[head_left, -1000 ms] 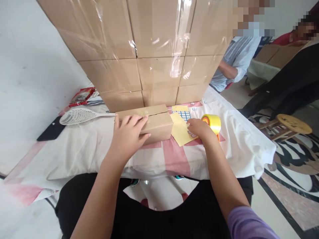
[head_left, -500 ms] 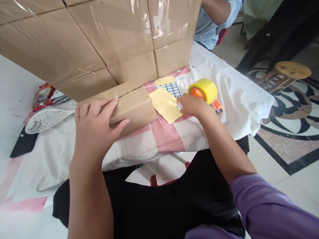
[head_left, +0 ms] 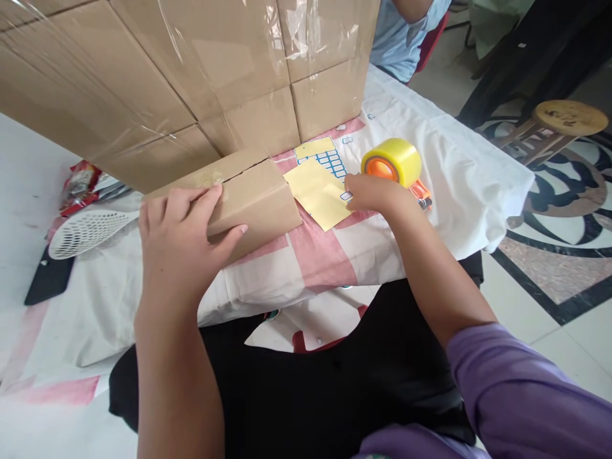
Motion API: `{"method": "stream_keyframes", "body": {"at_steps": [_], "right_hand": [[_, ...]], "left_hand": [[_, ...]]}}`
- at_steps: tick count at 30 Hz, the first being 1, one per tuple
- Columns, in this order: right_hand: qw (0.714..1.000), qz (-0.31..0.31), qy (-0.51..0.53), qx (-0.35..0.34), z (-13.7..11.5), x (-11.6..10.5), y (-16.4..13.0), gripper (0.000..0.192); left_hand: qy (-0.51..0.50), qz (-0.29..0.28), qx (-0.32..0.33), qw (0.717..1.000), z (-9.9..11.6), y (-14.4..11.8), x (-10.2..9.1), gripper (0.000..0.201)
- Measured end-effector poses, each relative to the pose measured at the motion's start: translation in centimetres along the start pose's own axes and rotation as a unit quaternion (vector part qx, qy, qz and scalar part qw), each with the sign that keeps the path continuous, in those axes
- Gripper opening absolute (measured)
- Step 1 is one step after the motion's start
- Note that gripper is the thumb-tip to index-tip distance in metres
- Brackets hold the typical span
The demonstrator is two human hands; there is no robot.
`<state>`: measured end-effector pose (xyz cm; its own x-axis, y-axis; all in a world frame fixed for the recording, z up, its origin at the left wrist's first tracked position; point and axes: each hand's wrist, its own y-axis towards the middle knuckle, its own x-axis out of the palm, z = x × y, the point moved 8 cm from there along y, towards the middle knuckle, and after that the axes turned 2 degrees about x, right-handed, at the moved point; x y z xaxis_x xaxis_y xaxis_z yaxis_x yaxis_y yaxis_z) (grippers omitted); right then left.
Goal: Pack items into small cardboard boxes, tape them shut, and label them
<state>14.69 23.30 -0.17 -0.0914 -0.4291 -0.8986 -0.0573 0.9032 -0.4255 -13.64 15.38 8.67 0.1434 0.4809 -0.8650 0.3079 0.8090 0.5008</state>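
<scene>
My left hand [head_left: 184, 236] is closed over a long cardboard box [head_left: 255, 191], fingers on its taped top and thumb against its front side. A dark gap runs along the top seam. To the right, my right hand [head_left: 370, 193] pinches a small white label with a blue border [head_left: 346, 196]. Beside those fingers lies a yellow paper sheet [head_left: 318, 194], partly over a sheet of blue-bordered labels [head_left: 331, 164]. A roll of yellow tape [head_left: 404, 159] on an orange dispenser [head_left: 421, 190] stands just behind the right hand, which hides part of it.
Stacked cardboard boxes [head_left: 243, 64] wrapped in clear film rise at the back of the cloth-covered table [head_left: 248, 287]. A white slotted spoon [head_left: 90, 233], a black phone [head_left: 49, 280] and red packets [head_left: 79, 188] lie left. Beyond are a person's sleeve [head_left: 396, 44] and a wooden stool [head_left: 568, 119].
The view has shifted slightly. My left hand stays on the box, and my right hand still pinches the small label beside the yellow sheet, nearly unmoved.
</scene>
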Motion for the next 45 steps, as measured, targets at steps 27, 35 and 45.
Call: {"method": "stream_keyframes", "body": {"at_steps": [27,35,45], "right_hand": [[1.0,-0.01,0.019,0.004,0.22,-0.14,0.11,0.048],[1.0,0.004,0.017,-0.015,0.18,-0.2,0.08,0.047],[0.999,0.041,-0.027,-0.02,-0.2,-0.69,0.31,0.024]], "left_hand": [[0.015,-0.003,-0.001,1.0,0.08,-0.18,0.05,0.066],[0.009,-0.005,-0.006,1.0,0.14,-0.15,0.06,0.065],[0.019,-0.001,-0.007,1.0,0.16,-0.2,-0.03,0.064]]}}
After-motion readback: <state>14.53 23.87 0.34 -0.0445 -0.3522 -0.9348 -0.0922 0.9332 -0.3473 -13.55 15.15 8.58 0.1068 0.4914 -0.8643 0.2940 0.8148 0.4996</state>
